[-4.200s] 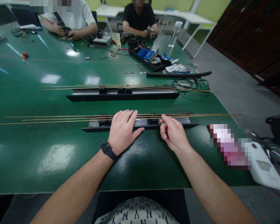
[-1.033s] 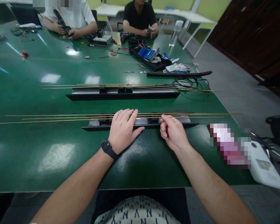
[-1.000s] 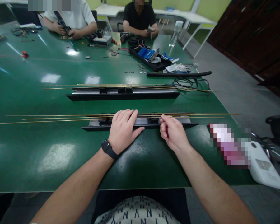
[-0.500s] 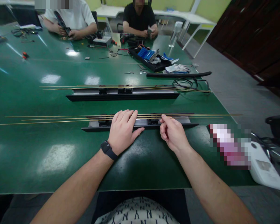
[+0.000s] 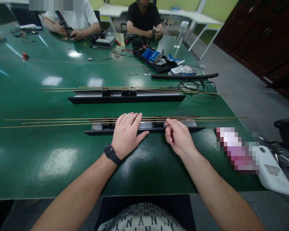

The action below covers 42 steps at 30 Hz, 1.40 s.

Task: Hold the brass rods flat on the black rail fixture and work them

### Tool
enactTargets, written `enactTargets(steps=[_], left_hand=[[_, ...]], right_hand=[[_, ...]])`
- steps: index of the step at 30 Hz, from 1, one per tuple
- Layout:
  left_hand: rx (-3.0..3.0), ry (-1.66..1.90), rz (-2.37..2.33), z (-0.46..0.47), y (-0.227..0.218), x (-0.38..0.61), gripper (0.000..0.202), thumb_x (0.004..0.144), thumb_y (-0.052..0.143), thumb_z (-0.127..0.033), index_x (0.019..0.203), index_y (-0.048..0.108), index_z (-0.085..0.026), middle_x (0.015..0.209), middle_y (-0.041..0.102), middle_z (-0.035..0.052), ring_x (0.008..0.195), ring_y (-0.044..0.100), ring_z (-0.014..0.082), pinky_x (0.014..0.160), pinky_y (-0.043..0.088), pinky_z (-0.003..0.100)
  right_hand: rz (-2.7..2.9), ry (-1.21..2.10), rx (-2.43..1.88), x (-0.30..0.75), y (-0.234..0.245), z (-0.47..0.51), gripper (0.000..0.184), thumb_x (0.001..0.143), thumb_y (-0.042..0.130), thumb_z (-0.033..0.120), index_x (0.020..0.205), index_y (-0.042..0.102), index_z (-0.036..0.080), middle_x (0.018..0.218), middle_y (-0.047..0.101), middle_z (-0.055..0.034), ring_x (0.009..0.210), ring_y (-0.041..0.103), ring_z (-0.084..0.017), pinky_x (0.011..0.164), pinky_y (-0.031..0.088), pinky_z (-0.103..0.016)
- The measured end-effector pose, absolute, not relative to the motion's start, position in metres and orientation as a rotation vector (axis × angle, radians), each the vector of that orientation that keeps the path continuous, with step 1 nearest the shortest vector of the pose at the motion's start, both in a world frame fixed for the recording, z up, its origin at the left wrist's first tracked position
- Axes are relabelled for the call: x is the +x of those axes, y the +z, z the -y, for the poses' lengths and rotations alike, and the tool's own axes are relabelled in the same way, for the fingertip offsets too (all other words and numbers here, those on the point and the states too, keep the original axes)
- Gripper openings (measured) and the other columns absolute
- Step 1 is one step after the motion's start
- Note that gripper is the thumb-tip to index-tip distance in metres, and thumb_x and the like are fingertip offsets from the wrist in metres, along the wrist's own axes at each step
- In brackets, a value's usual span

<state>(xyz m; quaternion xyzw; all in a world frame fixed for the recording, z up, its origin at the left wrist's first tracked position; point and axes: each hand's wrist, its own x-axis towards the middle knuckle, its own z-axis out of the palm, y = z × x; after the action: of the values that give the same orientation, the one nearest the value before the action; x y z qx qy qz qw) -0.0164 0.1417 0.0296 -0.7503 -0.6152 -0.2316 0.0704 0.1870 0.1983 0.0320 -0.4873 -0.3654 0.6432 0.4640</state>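
Observation:
My left hand (image 5: 125,134) lies flat over the near black-and-silver rail (image 5: 100,132), palm down, fingers stretched across several thin brass-coloured rods (image 5: 55,120). Its thumb points right along the rail's front edge. To the right, my right hand (image 5: 179,136) is closed, with its index fingertip at a rod and the other fingers curled in. The thumb's grip is partly hidden. Between my hands a black block (image 5: 158,122) sits in the rail under the rods. The rods run lengthwise and reach well past both rail ends.
Beyond lies a second rail (image 5: 127,100) with more thin rods on it. Farther back are a black strip (image 5: 184,77), coiled cable (image 5: 192,85), gloves (image 5: 183,70) and a black tray (image 5: 162,68). A white device (image 5: 274,171) is at right. Two people sit opposite.
Both hands keep their places on the rods and rail. The view has shifted very slightly; the person at the back right has moved the small item in their hands a little.

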Motion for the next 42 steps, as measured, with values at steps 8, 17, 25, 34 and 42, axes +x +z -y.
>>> enactTargets(steps=[8,17,25,34,42], left_hand=[[-2.26,-0.721,1.852,-0.1415,0.0287,-0.0167,0.062,0.093,0.064,-0.048,0.145,0.053,-0.016,0.137,0.064,0.0164,0.132,0.055,0.0336,0.118,0.036,0.052],[-2.259,-0.696,1.855,-0.1418,0.03,-0.0163,0.063,0.094,0.064,-0.049,0.144,0.053,-0.014,0.137,0.064,0.0159,0.132,0.055,0.0329,0.119,0.035,0.05],[-2.26,-0.704,1.853,-0.1408,0.0308,-0.0157,0.061,0.094,0.063,-0.049,0.144,0.054,-0.014,0.137,0.064,0.0164,0.132,0.055,0.0332,0.118,0.035,0.051],[-2.264,-0.713,1.85,-0.1419,0.0297,-0.0166,0.062,0.093,0.064,-0.048,0.144,0.054,-0.015,0.137,0.064,0.0164,0.132,0.055,0.0334,0.118,0.036,0.052],[-2.259,-0.692,1.854,-0.1408,0.0311,-0.0162,0.062,0.094,0.064,-0.049,0.143,0.054,-0.013,0.137,0.064,0.0161,0.132,0.055,0.0329,0.119,0.035,0.05]], right_hand=[[0.866,1.561,-1.208,0.1874,0.0307,-0.1981,0.029,0.083,0.078,0.04,0.079,0.058,0.019,0.044,0.052,0.0062,0.029,0.037,-0.007,0.027,0.022,-0.017],[0.944,1.57,-1.217,0.188,0.0291,-0.1989,0.032,0.083,0.077,0.046,0.083,0.061,0.019,0.042,0.053,0.0056,0.027,0.036,-0.007,0.027,0.021,-0.017],[0.943,1.599,-1.195,0.1879,0.0318,-0.1987,0.03,0.081,0.079,0.043,0.082,0.061,0.018,0.042,0.052,0.0061,0.028,0.036,-0.007,0.028,0.021,-0.016],[0.882,1.581,-1.197,0.1872,0.0306,-0.1983,0.029,0.082,0.079,0.041,0.08,0.061,0.019,0.044,0.052,0.0061,0.029,0.036,-0.007,0.027,0.021,-0.016],[0.901,1.567,-1.201,0.1881,0.0309,-0.1987,0.027,0.083,0.077,0.04,0.08,0.062,0.018,0.043,0.051,0.0056,0.028,0.036,-0.007,0.027,0.021,-0.017]])
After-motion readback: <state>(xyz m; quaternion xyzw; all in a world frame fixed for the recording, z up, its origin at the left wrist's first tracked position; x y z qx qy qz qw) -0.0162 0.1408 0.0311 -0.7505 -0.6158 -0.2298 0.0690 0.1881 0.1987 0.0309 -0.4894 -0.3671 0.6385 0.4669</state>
